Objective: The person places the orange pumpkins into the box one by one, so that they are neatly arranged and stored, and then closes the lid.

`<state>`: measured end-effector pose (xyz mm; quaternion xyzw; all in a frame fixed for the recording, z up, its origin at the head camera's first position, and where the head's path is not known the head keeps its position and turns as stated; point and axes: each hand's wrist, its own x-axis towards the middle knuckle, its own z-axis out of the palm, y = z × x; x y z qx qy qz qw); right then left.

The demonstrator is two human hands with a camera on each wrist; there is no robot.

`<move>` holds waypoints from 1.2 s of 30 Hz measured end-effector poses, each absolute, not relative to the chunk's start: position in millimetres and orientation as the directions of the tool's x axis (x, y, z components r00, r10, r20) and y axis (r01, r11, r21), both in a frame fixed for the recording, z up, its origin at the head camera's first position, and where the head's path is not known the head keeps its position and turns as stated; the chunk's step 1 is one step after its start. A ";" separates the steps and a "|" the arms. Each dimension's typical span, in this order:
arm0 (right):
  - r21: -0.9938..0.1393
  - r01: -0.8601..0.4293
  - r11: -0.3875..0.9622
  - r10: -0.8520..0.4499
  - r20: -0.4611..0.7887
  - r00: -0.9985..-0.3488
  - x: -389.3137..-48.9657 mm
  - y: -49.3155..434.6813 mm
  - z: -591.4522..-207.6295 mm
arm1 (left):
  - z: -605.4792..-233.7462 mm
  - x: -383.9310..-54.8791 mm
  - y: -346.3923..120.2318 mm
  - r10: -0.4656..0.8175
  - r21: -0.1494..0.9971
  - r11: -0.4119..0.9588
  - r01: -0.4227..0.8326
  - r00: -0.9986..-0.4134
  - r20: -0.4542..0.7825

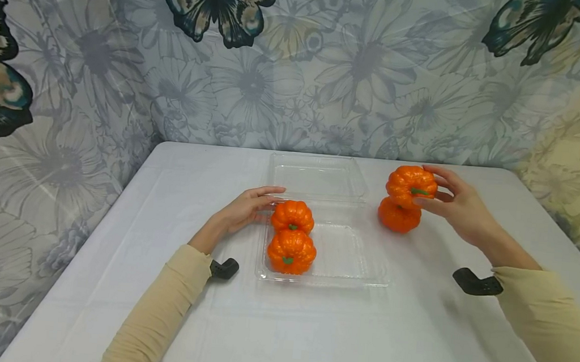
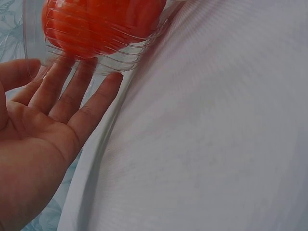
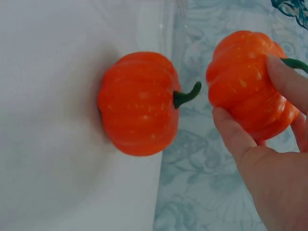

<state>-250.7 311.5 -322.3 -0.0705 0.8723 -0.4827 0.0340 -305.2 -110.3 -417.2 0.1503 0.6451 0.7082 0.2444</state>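
Observation:
In the head view my right hand (image 1: pixel 459 203) holds a small orange toy pumpkin (image 1: pixel 411 182) with a green stem, fingers and thumb around its side. Just below it in that view, a second pumpkin (image 1: pixel 398 215) rests on the table; the right wrist view shows a gap between this pumpkin (image 3: pixel 139 103) and the held one (image 3: pixel 248 82). My left hand (image 1: pixel 247 209) is at the left side of a clear plastic container (image 1: pixel 350 254), its fairly straight fingers (image 2: pixel 98 103) touching the wall. Inside, two pumpkins (image 1: pixel 290 251) sit one behind the other along the left side.
The container's clear lid (image 1: pixel 318 177) lies folded back toward the far table edge. A white cloth covers the table (image 1: pixel 278 333). Behind it hangs a floral backdrop (image 1: pixel 297 90) with butterflies. Dark wrist cameras (image 1: pixel 224 268) stick out from both sleeves.

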 end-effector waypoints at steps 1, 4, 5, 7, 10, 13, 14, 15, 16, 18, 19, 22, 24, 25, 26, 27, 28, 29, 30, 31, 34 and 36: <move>-0.843 -0.105 0.528 -0.168 0.017 -0.986 -250.2 308.3 -321.5 | -417.2 -305.3 -110.4 0.539 0.987 -0.047 -0.151 -0.836 -0.102; -0.825 -0.155 0.543 -0.210 0.045 -0.977 -249.5 298.8 -319.9 | -417.1 -305.4 -110.8 0.541 0.988 -0.045 -0.149 -0.835 -0.101; -0.819 -0.169 0.548 -0.223 0.052 -0.973 -249.6 295.8 -319.8 | -417.0 -305.5 -110.8 0.542 0.988 -0.044 -0.148 -0.834 -0.100; -0.805 -0.196 0.559 -0.246 0.065 -0.967 -250.5 290.5 -320.1 | -417.0 -305.6 -110.9 0.544 0.988 -0.044 -0.147 -0.833 -0.100; -0.797 -0.225 0.560 -0.277 0.075 -0.958 -252.8 283.3 -321.5 | -416.9 -305.6 -111.1 0.546 0.988 -0.044 -0.147 -0.832 -0.100; -0.803 -0.245 0.543 -0.308 0.081 -0.948 -254.8 277.2 -323.7 | -416.2 -305.3 -110.9 0.543 0.988 -0.043 -0.148 -0.834 -0.101; -0.805 -0.255 0.536 -0.318 0.087 -0.944 -255.3 275.3 -324.5 | -416.2 -305.4 -111.0 0.542 0.988 -0.043 -0.148 -0.834 -0.102; -0.809 -0.262 0.526 -0.328 0.092 -0.940 -255.8 273.6 -325.5 | -416.2 -305.4 -110.8 0.541 0.988 -0.043 -0.149 -0.835 -0.102; -0.810 -0.270 0.520 -0.337 0.095 -0.937 -256.4 271.9 -326.3 | -416.1 -305.3 -110.6 0.541 0.988 -0.043 -0.148 -0.835 -0.102; -0.813 -0.282 0.509 -0.357 0.099 -0.929 -257.3 268.4 -327.7 | -416.2 -305.4 -110.5 0.540 0.988 -0.044 -0.148 -0.836 -0.101; -0.810 -0.295 0.508 -0.373 0.102 -0.922 -257.9 266.6 -328.2 | -416.6 -305.7 -110.5 0.541 0.988 -0.046 -0.147 -0.835 -0.099; -0.795 -0.336 0.505 -0.430 0.106 -0.896 -259.0 260.6 -329.3 | -417.0 -305.9 -110.6 0.539 0.988 -0.050 -0.146 -0.836 -0.097; -0.786 -0.363 0.500 -0.468 0.107 -0.877 -259.2 256.1 -330.3 | -417.1 -305.9 -110.8 0.539 0.988 -0.049 -0.145 -0.837 -0.096; -0.777 -0.380 0.502 -0.486 0.109 -0.867 -259.3 253.9 -331.0 | -416.9 -305.7 -110.8 0.539 0.988 -0.047 -0.144 -0.837 -0.097; -0.771 -0.391 0.502 -0.500 0.110 -0.859 -259.2 251.6 -331.7 | -416.7 -305.5 -110.8 0.540 0.989 -0.045 -0.144 -0.836 -0.098; -0.766 -0.399 0.504 -0.510 0.109 -0.853 -259.0 249.3 -332.2 | -416.5 -305.2 -110.8 0.541 0.989 -0.042 -0.144 -0.835 -0.098; -0.760 -0.409 0.505 -0.521 0.110 -0.847 -259.0 247.1 -332.8 | -416.3 -305.1 -110.8 0.542 0.989 -0.041 -0.143 -0.835 -0.099; -0.759 -0.412 0.504 -0.529 0.106 -0.842 -259.0 244.9 -333.3 | -416.1 -304.8 -110.8 0.543 0.989 -0.039 -0.142 -0.834 -0.098; -0.756 -0.419 0.504 -0.539 0.104 -0.836 -258.8 242.8 -333.5 | -415.8 -304.6 -110.8 0.543 0.989 -0.038 -0.143 -0.834 -0.099; -0.747 -0.426 0.510 -0.547 0.100 -0.831 -259.0 241.0 -333.8 | -415.7 -304.6 -110.8 0.543 0.989 -0.038 -0.144 -0.834 -0.101; -0.743 -0.432 0.511 -0.564 0.089 -0.821 -258.6 235.3 -333.9 | -415.7 -304.9 -110.7 0.542 0.988 -0.040 -0.148 -0.834 -0.103; -0.742 -0.434 0.511 -0.572 0.084 -0.816 -258.5 231.9 -334.3 | -415.9 -305.5 -110.4 0.540 0.988 -0.041 -0.152 -0.835 -0.105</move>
